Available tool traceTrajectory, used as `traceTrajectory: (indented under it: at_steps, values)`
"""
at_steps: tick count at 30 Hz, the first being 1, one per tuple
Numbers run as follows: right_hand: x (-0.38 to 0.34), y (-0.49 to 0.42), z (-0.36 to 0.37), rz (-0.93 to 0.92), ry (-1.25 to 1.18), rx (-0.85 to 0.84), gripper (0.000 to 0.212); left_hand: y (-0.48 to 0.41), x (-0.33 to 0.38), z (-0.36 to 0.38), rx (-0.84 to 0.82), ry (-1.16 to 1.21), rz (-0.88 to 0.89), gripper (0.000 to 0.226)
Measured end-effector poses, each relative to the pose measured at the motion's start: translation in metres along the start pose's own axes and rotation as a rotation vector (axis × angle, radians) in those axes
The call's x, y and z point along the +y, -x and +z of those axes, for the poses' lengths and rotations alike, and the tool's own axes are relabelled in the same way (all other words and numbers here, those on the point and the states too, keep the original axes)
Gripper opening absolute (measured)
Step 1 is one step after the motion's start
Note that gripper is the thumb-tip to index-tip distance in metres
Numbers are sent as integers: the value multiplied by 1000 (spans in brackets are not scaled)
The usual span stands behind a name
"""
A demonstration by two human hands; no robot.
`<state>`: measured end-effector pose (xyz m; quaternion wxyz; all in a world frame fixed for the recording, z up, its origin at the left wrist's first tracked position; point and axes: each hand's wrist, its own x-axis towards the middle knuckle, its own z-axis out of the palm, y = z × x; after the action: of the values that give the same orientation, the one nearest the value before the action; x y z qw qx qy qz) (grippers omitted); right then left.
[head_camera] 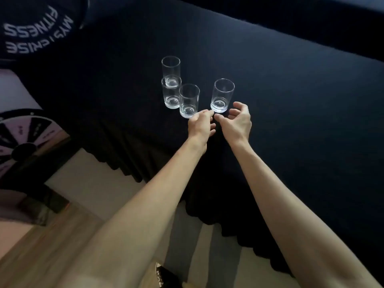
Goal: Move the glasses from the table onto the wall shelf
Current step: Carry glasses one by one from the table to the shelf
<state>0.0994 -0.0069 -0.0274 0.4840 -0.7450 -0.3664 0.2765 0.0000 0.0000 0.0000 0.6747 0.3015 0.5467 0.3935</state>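
Note:
Several clear drinking glasses stand upright on the table's dark cloth [291, 100]. The farthest glass [170, 68] and one just in front of it [170, 96] line up on the left. A third glass [189, 100] stands nearer, and a fourth glass [222, 95] stands apart to the right. My left hand [201, 124] reaches out with its fingertips just short of the third glass's base, holding nothing. My right hand [235, 119] curves open right below the fourth glass, fingers apart, not touching it. No wall shelf is in view.
The pleated edge of the cloth [133, 167] drops to a pale floor [99, 183] at the lower left. A round spinning wheel on a black stand [22, 146] sits at the left. A dark banner with white lettering [37, 28] lies at the top left.

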Motion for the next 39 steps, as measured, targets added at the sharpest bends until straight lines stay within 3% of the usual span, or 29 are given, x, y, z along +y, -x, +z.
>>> traceTrajectory:
  at_steps: [6, 13, 22, 30, 39]
  values:
    - [-7, -35, 16, -33, 91, 44, 89, -20, 4, 7, 1, -17, 2, 36]
    - [-9, -51, 18, -98, 158, 4, 66, -29, 4, 6, 4, -3, -39, 38]
    - [0, 11, -25, -236, 91, -55, 67, -3, 10, 4, -3, 161, -172, 55]
    - [16, 65, -54, -276, 57, -180, 70, 48, -12, -10, -73, 29, -181, 42]
    - [27, 119, -78, -379, 61, -272, 64, 118, -46, -29, -3, 36, -108, 43]
